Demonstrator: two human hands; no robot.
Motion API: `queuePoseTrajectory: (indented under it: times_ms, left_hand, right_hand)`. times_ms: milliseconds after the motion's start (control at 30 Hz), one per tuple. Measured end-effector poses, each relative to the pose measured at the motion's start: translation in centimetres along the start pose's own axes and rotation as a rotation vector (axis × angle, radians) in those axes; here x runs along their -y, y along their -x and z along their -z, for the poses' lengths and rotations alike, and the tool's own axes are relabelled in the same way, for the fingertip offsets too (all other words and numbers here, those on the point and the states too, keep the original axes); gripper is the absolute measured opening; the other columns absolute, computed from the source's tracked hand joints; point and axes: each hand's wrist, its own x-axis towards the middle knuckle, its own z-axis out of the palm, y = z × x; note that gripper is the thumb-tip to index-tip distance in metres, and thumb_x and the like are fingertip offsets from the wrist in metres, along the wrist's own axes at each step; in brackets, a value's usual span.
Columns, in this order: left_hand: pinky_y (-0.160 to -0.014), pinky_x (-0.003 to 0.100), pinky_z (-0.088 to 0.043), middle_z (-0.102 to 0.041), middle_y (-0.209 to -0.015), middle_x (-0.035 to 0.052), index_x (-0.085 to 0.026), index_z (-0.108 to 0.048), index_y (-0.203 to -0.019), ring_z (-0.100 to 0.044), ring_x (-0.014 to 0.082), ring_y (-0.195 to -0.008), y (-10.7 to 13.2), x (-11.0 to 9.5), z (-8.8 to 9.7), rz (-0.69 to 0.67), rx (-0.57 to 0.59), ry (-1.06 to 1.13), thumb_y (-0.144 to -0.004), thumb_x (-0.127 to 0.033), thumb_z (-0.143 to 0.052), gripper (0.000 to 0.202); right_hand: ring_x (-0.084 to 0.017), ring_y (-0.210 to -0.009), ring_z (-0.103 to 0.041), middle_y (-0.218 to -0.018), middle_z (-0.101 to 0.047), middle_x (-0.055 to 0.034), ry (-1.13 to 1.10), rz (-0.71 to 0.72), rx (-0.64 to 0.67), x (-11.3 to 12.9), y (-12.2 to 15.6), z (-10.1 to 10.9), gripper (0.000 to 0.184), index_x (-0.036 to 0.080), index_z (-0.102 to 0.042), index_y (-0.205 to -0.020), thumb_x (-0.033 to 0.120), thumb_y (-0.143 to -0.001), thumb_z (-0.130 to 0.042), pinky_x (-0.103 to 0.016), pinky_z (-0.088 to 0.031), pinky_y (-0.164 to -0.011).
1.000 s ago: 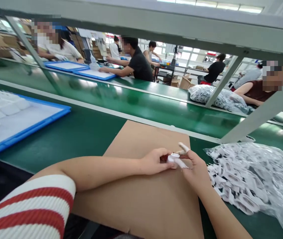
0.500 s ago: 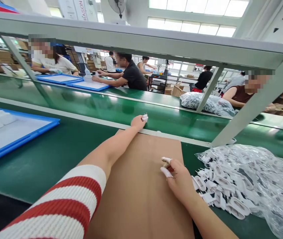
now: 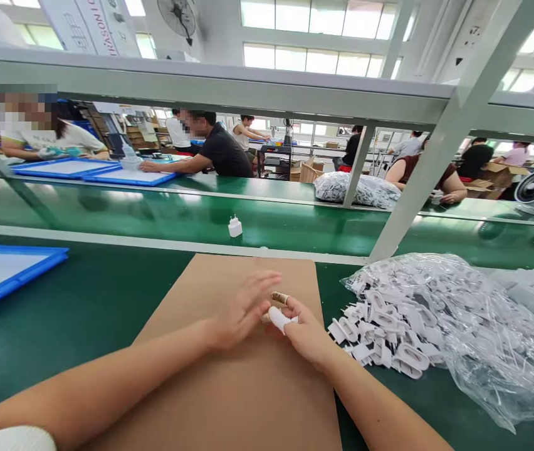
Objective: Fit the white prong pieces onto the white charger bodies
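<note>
My left hand (image 3: 241,310) lies over the brown cardboard sheet (image 3: 229,388), its fingers stretched out and slightly blurred, their tips touching my right hand (image 3: 302,332). The right hand is curled, with a white cot on the thumb and a brown one on the forefinger. These pinch towards something small that I cannot make out. A small white plug adapter (image 3: 234,226) stands alone on the green conveyor belt (image 3: 295,228) beyond the cardboard, apart from both hands.
A clear bag spilling several white plastic parts (image 3: 417,326) lies right of the cardboard. A blue tray (image 3: 8,275) sits at the left. A grey metal frame (image 3: 408,188) crosses overhead. Other people work at the far side of the belt.
My left hand has come back from the belt to the right hand, leaving the white plug adapter standing on the conveyor. The view has tilted up and shifted right.
</note>
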Motion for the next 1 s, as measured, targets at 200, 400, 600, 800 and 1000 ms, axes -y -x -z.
queuePoseTrajectory:
  times_ms: [200,400,600,800,1000]
  left_hand:
    - [-0.106,0.045,-0.048,-0.067,-0.123,0.0133,-0.020,-0.061,-0.131,-0.061,0.0262,-0.118,0.8,-1.1,-1.8,-0.038,0.001,0.021,-0.109,-0.031,-0.036,0.035]
    - [-0.096,0.042,-0.048,-0.073,-0.112,0.0111,-0.020,-0.061,-0.126,-0.065,0.0259,-0.106,0.2,-0.5,-1.9,-0.091,0.005,-0.048,-0.102,-0.036,-0.056,0.029]
    - [-0.094,0.042,-0.041,-0.076,-0.095,0.0054,-0.021,-0.065,-0.109,-0.068,0.0214,-0.091,0.7,0.3,-1.5,-0.113,-0.079,-0.028,-0.098,-0.034,-0.056,0.019]
    - [-0.096,0.042,-0.040,-0.075,-0.092,0.0050,-0.021,-0.065,-0.096,-0.068,0.0211,-0.091,0.9,0.6,-1.3,-0.120,-0.038,-0.031,-0.093,-0.041,-0.059,0.021]
    - [-0.093,0.041,-0.041,-0.075,-0.093,0.0039,-0.022,-0.062,-0.097,-0.067,0.0215,-0.094,0.9,0.6,-1.6,-0.101,0.005,-0.020,-0.090,-0.038,-0.062,0.018]
  right_hand:
    - [-0.020,-0.087,-0.068,-0.092,-0.072,-0.0041,-0.094,-0.013,0.037,0.0,-0.4,0.5,0.042,0.020,-0.071,-0.104,0.049,-0.074,-0.076,-0.035,-0.054,-0.082]
    - [-0.021,-0.081,-0.065,-0.083,-0.070,-0.0053,-0.107,-0.019,0.040,0.3,-0.7,0.9,0.050,0.019,-0.074,-0.094,0.065,-0.075,-0.076,-0.039,-0.055,-0.082]
    - [-0.018,-0.078,-0.052,-0.077,-0.062,-0.0019,0.202,0.003,0.073,-0.2,-0.6,0.3,0.036,0.018,-0.070,-0.079,0.054,-0.083,-0.071,-0.033,-0.045,-0.079]
    - [-0.015,-0.072,-0.038,-0.072,-0.050,0.0007,0.392,-0.038,0.100,0.8,0.2,-0.5,0.024,0.018,-0.063,-0.073,0.041,-0.082,-0.064,-0.029,-0.031,-0.067]
    - [-0.015,-0.074,-0.039,-0.079,-0.055,-0.0002,0.385,-0.049,0.119,1.2,0.3,-0.5,0.029,0.018,-0.063,-0.079,0.046,-0.085,-0.065,-0.030,-0.032,-0.069]
